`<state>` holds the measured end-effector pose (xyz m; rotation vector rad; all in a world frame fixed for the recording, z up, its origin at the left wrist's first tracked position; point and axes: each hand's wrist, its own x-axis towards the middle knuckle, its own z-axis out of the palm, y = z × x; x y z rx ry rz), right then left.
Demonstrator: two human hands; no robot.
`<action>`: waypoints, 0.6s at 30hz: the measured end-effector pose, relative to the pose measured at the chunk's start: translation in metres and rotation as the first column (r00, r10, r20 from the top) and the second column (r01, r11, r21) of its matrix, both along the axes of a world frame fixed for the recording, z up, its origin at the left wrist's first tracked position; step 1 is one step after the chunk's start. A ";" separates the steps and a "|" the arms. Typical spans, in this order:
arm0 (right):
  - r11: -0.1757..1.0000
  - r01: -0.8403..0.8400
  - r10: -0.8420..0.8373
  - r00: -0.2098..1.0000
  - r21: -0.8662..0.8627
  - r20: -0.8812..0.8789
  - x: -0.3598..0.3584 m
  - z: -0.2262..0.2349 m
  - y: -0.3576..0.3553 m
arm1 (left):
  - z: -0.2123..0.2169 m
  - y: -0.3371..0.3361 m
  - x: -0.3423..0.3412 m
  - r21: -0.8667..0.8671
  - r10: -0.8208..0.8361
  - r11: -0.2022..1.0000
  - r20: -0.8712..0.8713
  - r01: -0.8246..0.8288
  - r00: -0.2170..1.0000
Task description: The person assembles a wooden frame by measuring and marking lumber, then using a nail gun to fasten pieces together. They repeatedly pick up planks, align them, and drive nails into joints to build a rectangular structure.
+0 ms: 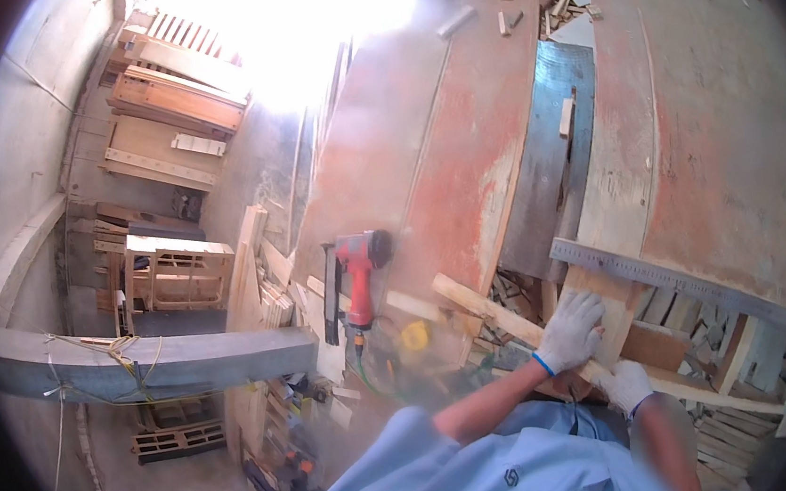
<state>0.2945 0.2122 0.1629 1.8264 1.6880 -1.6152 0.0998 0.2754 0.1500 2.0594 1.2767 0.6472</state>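
A pale wooden board (618, 304) lies at the bench's near edge, its far end against a grey metal bar marked like a ruler (690, 281). My left hand (570, 333), in a white knit glove with a blue cuff, is closed over the board's left side. Nearer to me, my right hand (627, 386), gloved the same way, is closed at the board's near end; its fingertips are partly hidden. A long narrow wooden strip (484, 308) runs from the left toward my left hand. To the left lies a red and black nail gun (359, 282) with a hose fitting.
Worn reddish panels (468, 143) form the benchtop, with a dark slotted strip (550, 159) between them. Offcuts lie at the far edge and below the near edge. A grey beam (158, 361) crosses at left. Wooden frames (180, 271) stand beyond it. A yellow round object (415, 336) sits near the hose.
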 end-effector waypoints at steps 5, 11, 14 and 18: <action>0.987 -0.109 0.108 0.994 0.121 0.016 0.001 0.028 0.003 | -0.021 -0.003 0.001 0.068 0.061 0.995 0.135 -0.071 0.989; 0.995 0.077 -0.076 0.997 0.060 -0.014 0.016 0.051 0.025 | 0.005 0.004 -0.010 0.116 0.129 0.981 0.188 -0.153 0.974; 0.894 -0.112 0.074 0.992 0.433 0.104 0.038 0.081 0.030 | 0.065 0.031 -0.072 0.174 -0.003 0.985 -0.003 0.004 1.000; 0.742 -0.188 0.159 0.982 0.644 0.103 0.041 0.128 0.055 | 0.105 0.042 -0.157 0.013 -0.101 0.994 -0.322 0.111 0.941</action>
